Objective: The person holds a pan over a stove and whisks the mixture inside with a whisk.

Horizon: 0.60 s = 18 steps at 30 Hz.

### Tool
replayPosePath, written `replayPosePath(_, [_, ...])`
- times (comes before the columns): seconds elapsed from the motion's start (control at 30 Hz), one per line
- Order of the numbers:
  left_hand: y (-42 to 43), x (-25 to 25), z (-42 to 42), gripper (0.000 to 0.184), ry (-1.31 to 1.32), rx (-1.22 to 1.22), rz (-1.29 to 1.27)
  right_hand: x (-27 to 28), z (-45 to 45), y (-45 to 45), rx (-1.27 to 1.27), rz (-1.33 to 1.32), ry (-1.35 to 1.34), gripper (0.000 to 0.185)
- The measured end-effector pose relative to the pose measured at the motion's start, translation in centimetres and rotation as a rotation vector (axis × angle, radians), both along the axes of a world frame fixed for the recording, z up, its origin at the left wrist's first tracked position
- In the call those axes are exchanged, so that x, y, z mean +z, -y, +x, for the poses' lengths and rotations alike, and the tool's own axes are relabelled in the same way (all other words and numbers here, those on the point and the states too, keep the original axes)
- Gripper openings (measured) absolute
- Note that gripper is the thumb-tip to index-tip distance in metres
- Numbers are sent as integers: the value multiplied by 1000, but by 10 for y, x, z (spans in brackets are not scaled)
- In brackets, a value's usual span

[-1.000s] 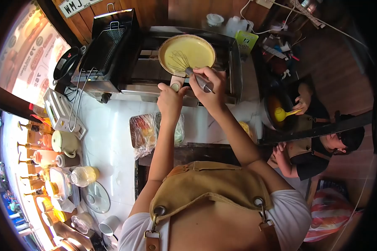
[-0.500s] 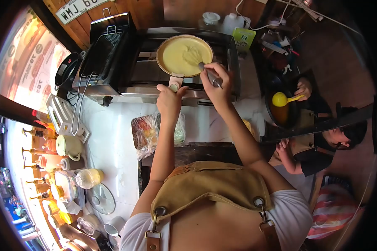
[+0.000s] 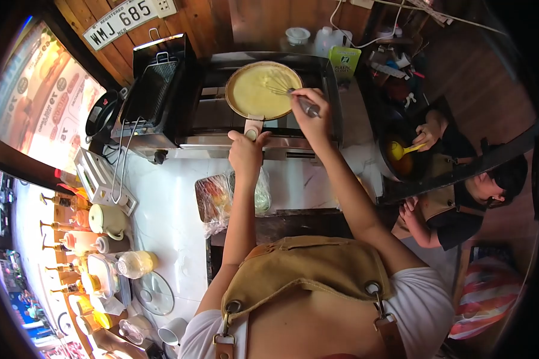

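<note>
A round pan point(image 3: 228, 96) of pale yellow sauce point(image 3: 254, 90) rests on the flat griddle point(image 3: 206, 69). My left hand point(image 3: 245, 152) is closed around the end of the pan's handle point(image 3: 253, 125), on the near side. In my right hand point(image 3: 313, 116) is a whisk point(image 3: 279, 85), gripped by its grey handle. The whisk's wires dip into the sauce at the pan's right part, so their tips are partly hidden.
A fryer with a wire basket point(image 3: 156, 78) adjoins the griddle's left. Wrapped food trays point(image 3: 214, 200) lie below my left forearm. Sauce bottles point(image 3: 81, 241) and a glass lid point(image 3: 153, 293) are at left. Right, a co-worker's hand point(image 3: 426, 134) holds a yellow ladle point(image 3: 399, 149) over a dark pan.
The whisk's wires have shifted slightly within the sauce, still held by my right hand. The co-worker's yellow ladle has tilted and lowered toward the dark pan. My view has shifted a little.
</note>
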<state>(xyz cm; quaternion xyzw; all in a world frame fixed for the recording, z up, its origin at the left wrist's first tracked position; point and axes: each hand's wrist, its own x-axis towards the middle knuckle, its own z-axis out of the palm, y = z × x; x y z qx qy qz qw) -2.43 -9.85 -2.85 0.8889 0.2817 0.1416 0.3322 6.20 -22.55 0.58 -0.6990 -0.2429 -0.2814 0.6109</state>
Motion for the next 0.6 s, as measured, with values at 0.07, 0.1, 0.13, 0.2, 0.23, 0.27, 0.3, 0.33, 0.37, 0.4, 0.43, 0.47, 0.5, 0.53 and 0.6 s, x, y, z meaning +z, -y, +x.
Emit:
replayPosePath(0.07, [0,-2,-2,71,5,4,-14,15,-21,8,-20,-36,-83,9])
replayPosePath(0.1, [0,-2,0,70,22,0,-14,22,-30,8,22,-60,-106,9])
replayPosePath(0.13, [0,-3,1,70,20,-5,-13,24,-35,8,59,-81,-129,9])
replayPosePath(0.2, [1,-5,1,69,11,10,81,22,-36,2,182,-81,-126,12])
replayPosePath(0.23, [2,-5,2,69,13,6,85,21,-35,-4,222,-60,-126,13])
replayPosePath(0.27, [2,-4,1,68,14,4,72,20,-31,-8,266,-39,-122,14])
replayPosePath(0.3, [2,-4,0,68,13,5,61,13,-24,-10,274,-96,-109,19])
replayPosePath(0.33, [0,-1,1,68,20,6,72,9,-15,-15,275,-86,-100,19])
replayPosePath(0.37, [1,-1,1,68,10,11,75,4,-7,-19,295,-47,-98,19])
replayPosePath(0.4, [3,-1,1,68,0,15,77,-1,1,-21,314,-9,-97,20])
replayPosePath(0.43, [3,-2,0,68,6,15,72,-2,5,-21,255,-23,-145,21])
replayPosePath(0.47, [3,-3,0,68,6,12,73,-4,7,-17,253,-21,-145,21])
replayPosePath(0.5, [3,-3,0,68,9,11,61,-5,8,-12,126,-49,-62,22])
replayPosePath(0.53, [3,-4,1,68,13,13,48,-5,8,-7,2,-76,22,23])
replayPosePath(0.6, [3,-4,0,67,18,11,60,3,-3,6,-48,-109,45,22])
